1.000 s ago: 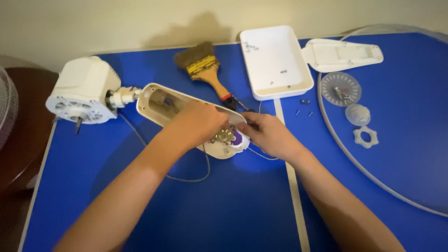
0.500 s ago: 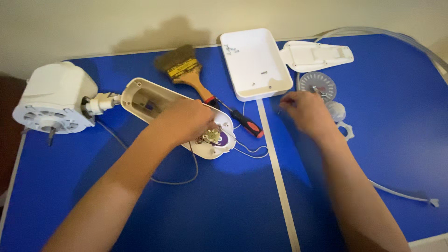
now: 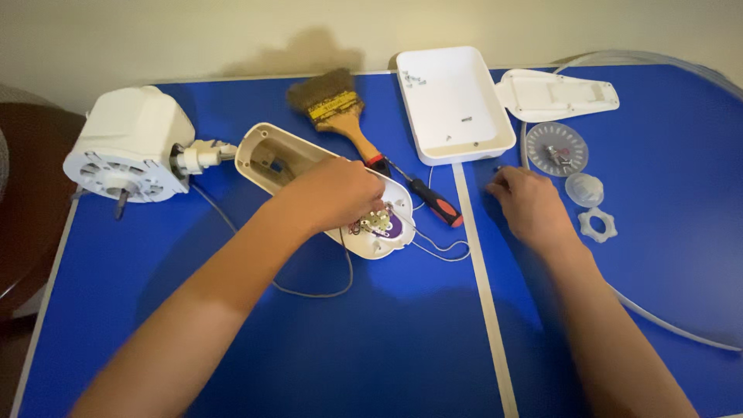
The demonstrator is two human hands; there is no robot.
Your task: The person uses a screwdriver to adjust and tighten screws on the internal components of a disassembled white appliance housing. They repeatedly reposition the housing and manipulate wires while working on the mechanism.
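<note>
Blue table (image 3: 387,348), open white housing (image 3: 309,166), wiring exposed

Mid-frame, our left hand (image 3: 337,193) rests on the open white housing (image 3: 309,174), while our right hand (image 3: 530,205) touches the blue table (image 3: 387,340) below the white tray (image 3: 453,104).

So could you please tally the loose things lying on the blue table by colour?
White or clear: 7 (motor unit, open housing, tray, flat cover, round disc, cap, ring nut)
Brown: 1 (paintbrush)
Red-black: 1 (screwdriver)
Total: 9
</note>
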